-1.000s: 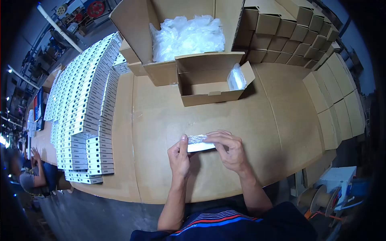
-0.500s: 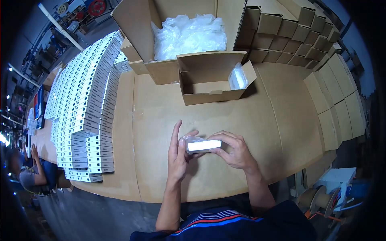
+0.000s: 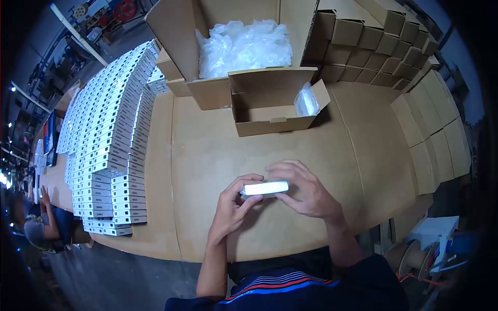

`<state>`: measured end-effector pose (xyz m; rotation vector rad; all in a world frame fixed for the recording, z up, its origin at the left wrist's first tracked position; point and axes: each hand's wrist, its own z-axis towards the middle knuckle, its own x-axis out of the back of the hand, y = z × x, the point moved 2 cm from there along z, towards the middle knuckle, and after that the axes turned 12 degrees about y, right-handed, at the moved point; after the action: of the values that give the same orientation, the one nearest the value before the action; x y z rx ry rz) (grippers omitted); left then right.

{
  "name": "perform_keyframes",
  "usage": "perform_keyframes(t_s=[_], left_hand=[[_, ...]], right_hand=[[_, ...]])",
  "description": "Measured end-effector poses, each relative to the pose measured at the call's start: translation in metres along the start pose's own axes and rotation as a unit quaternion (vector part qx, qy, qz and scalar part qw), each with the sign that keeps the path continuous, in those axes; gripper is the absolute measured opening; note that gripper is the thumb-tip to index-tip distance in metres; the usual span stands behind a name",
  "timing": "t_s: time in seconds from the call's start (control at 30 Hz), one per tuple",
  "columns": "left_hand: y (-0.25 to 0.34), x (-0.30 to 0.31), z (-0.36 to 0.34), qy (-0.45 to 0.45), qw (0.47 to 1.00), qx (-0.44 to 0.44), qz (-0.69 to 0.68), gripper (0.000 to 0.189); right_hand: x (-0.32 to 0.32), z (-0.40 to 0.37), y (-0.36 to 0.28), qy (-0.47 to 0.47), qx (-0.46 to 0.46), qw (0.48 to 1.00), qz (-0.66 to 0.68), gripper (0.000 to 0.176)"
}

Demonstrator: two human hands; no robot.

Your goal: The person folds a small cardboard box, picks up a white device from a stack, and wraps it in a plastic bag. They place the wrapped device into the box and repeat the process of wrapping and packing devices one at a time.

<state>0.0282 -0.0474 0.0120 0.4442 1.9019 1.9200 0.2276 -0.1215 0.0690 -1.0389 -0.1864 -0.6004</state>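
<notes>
Fingers [image 3: 244,182] of the left hand [image 3: 231,208] close on the left end of a small white box [image 3: 266,187], and the right hand [image 3: 307,193] curls over its other end, so both hold it low over the cardboard-covered table [image 3: 207,150], near the person's body. Beyond it stands an open brown box [image 3: 270,111] with a plastic bag [image 3: 306,99] inside. Behind that is a big carton [image 3: 176,26] of clear bags [image 3: 244,44], with rows of white boxes [image 3: 111,140] to the left and stacked brown boxes [image 3: 373,41] to the right.

Illumination: even, overhead, bright across the tan cardboard-covered bench [image 3: 207,155]. Shadows soft. Fisheye distortion bends the edges; corners vignette to black. Left background dim, slightly blurred.
</notes>
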Motion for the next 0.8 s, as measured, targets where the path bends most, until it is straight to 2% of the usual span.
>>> perform_keyframes(t_s=[0.07, 0.13, 0.23, 0.27, 0.33, 0.37, 0.43, 0.47, 0.57, 0.6, 0.7, 0.8], left_hand=[[0.002, 0.001, 0.003, -0.012, 1.000, -0.005, 0.024, 0.027], [0.005, 0.001, 0.004, -0.026, 0.998, -0.007, 0.053, 0.024], [-0.003, 0.002, 0.010, -0.059, 0.998, -0.001, 0.033, 0.027], [-0.004, 0.000, 0.011, -0.046, 0.999, 0.011, -0.013, 0.032], [-0.002, -0.005, 0.016, -0.018, 0.994, 0.034, -0.107, 0.041], [0.000, -0.004, 0.020, 0.011, 0.996, 0.027, -0.083, 0.045], [0.005, -0.001, 0.031, 0.070, 0.997, 0.015, -0.035, 0.053], [0.010, 0.000, 0.038, 0.103, 0.994, 0.017, 0.044, 0.061], [0.014, 0.004, 0.063, 0.090, 0.970, -0.065, 0.218, 0.064], [0.014, 0.002, 0.068, 0.095, 0.966, -0.064, 0.231, 0.068], [0.003, -0.002, 0.082, 0.088, 0.951, -0.079, 0.284, 0.070], [-0.001, -0.005, 0.086, 0.105, 0.937, -0.109, 0.316, 0.072]], right_hand=[[0.007, 0.003, 0.002, -0.080, 0.077, 0.992, -0.052, 0.037], [0.009, 0.006, 0.000, -0.118, 0.086, 0.986, -0.080, 0.033], [0.019, 0.015, -0.005, -0.154, 0.115, 0.974, -0.123, 0.028], [0.020, 0.019, -0.006, -0.162, 0.126, 0.969, -0.133, 0.027], [0.028, 0.027, -0.003, -0.111, 0.119, 0.980, -0.112, 0.026], [0.032, 0.032, -0.001, -0.086, 0.116, 0.984, -0.102, 0.025], [0.047, 0.047, 0.006, 0.038, 0.105, 0.983, -0.149, 0.023], [0.054, 0.055, 0.008, 0.100, 0.102, 0.975, -0.171, 0.022], [0.056, 0.069, 0.020, 0.261, 0.006, 0.934, -0.246, 0.018], [0.049, 0.071, 0.032, 0.324, 0.046, 0.910, -0.256, 0.018], [0.028, 0.073, 0.058, 0.393, 0.051, 0.882, -0.254, 0.019], [0.021, 0.075, 0.073, 0.388, 0.029, 0.877, -0.281, 0.019]])
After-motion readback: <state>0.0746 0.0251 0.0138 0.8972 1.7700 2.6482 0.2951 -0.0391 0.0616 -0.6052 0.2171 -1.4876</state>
